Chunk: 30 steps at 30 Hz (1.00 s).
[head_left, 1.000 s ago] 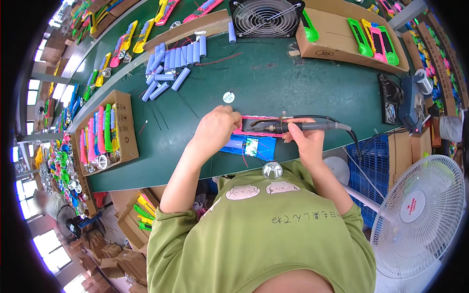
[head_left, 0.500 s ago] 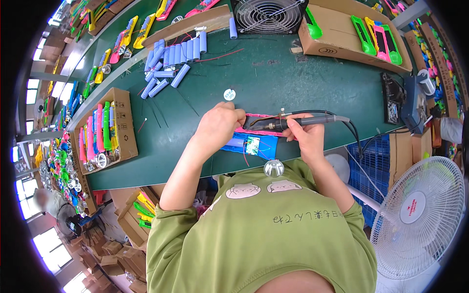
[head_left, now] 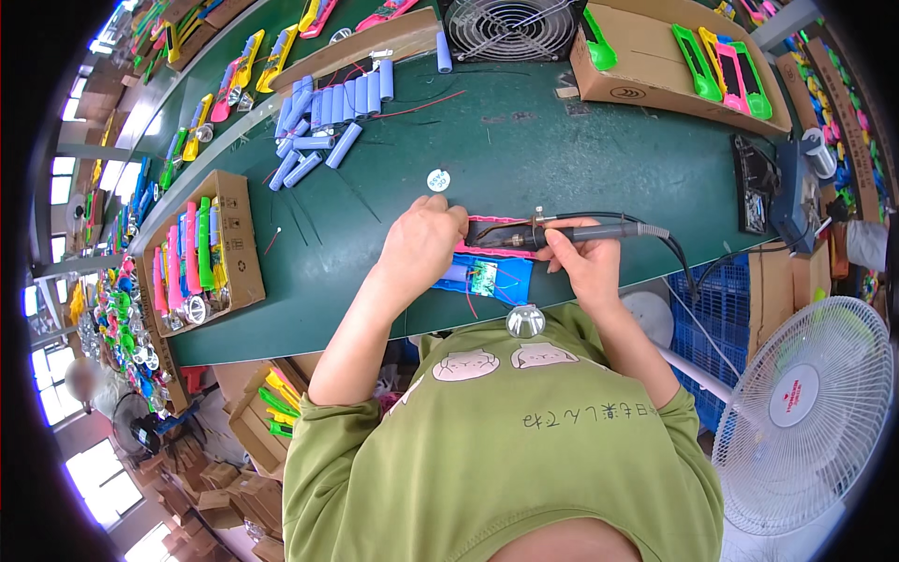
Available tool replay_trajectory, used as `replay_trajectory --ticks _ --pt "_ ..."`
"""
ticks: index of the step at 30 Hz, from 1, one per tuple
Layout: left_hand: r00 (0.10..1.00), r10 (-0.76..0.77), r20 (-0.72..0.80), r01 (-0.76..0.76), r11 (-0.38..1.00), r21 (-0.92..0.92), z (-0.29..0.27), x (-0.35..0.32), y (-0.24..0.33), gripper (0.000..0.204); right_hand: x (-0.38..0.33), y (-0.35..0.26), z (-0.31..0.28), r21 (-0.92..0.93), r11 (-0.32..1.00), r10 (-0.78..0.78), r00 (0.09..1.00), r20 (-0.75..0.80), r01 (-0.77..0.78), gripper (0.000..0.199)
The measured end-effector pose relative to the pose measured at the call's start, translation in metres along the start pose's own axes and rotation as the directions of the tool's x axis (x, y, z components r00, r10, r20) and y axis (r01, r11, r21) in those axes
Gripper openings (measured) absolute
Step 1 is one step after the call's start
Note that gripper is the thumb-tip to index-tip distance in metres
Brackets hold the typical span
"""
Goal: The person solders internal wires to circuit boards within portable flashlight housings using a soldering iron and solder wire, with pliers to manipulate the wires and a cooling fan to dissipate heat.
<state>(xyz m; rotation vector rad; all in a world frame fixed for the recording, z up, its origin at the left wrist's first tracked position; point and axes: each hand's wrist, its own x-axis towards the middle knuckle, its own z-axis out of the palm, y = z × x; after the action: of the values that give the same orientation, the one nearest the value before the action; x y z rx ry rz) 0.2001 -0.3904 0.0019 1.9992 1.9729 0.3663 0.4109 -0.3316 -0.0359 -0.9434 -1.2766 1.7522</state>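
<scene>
My right hand [head_left: 590,267] is closed around a soldering iron [head_left: 604,231], whose tip end points left over an open pink housing [head_left: 506,252]. At the housing's left end, the curled fingers of my left hand [head_left: 421,239] are pinched together; what they grip is hidden. Just below lies an open blue flashlight housing [head_left: 518,283] holding a blue-violet battery cell and a small green circuit board [head_left: 484,277] with thin red wires. A clear round reflector [head_left: 525,321] sits at its lower right, by the table edge. A white round sticker [head_left: 438,181] lies beyond my left hand.
Several blue-violet cells [head_left: 342,101] with loose wires lie at the far left. Cartons of colourful housings stand at left [head_left: 245,244] and far right [head_left: 637,89]. A black fan [head_left: 510,28] is at the back, a blue soldering station [head_left: 794,211] at right, a white fan [head_left: 796,403] nearer.
My left hand has shifted very slightly right along the pink housing. The soldering iron stays over the same spot, with little other movement.
</scene>
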Motion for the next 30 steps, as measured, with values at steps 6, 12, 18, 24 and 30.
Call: replay_trajectory --ticks 6,12,18,24,30 --pt "1.000 -0.013 0.013 0.013 1.000 0.010 -0.002 0.001 0.002 0.007 -0.003 0.000 -0.008 0.117 0.992 -0.037 0.999 -0.023 0.040 0.014" --pt "1.000 -0.015 0.004 0.015 1.000 -0.008 -0.003 0.000 0.004 0.007 -0.023 -0.008 -0.007 -0.067 0.942 -0.334 0.936 -0.111 0.328 0.021" --pt "1.000 -0.021 -0.014 0.021 1.000 -0.023 -0.005 0.000 0.005 0.006 -0.024 -0.024 -0.020 -0.446 0.677 -0.567 0.801 0.193 0.586 0.028" --pt "1.000 -0.011 -0.018 0.011 1.000 0.007 -0.005 0.001 0.006 0.005 -0.026 -0.022 -0.024 -0.468 0.718 -0.523 0.843 0.127 0.516 0.029" --pt "1.000 0.001 -0.031 0.001 0.998 0.062 -0.004 0.000 0.009 0.005 -0.029 -0.008 -0.027 -0.282 0.876 -0.417 0.908 -0.038 0.391 0.024"
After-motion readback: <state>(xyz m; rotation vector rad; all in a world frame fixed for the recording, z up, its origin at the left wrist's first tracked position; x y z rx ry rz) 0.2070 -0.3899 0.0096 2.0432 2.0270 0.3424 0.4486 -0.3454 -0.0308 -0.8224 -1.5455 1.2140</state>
